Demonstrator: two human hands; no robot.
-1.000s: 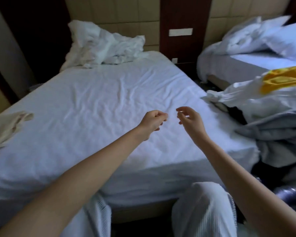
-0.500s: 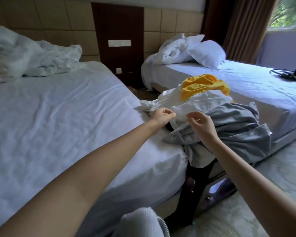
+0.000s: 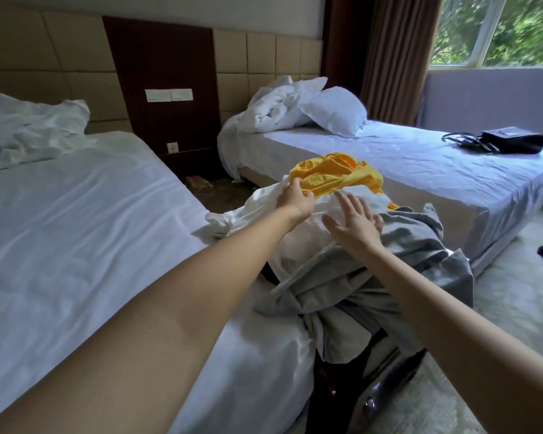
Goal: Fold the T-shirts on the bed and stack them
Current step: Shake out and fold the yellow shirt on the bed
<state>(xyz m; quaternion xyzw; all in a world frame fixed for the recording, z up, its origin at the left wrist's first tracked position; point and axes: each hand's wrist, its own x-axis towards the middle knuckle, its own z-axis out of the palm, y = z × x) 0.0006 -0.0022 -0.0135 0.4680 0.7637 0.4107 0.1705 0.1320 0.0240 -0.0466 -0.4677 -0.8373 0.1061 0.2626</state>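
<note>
Beside the near bed [image 3: 76, 230], left hand [image 3: 295, 200] grips the yellow T-shirt [image 3: 333, 177]; right hand [image 3: 353, 225] splayed, fingers apart.

Daylight enters through the window [image 3: 496, 29] at upper right and lights the far bed [image 3: 420, 170] brightly with a bluish cast. The near bed [image 3: 76, 220] is greyer and the headboard wall [image 3: 157, 57] is dim. Foliage beyond the glass is smeared, and wide-angle distortion bows straight lines toward the frame edges.
</note>
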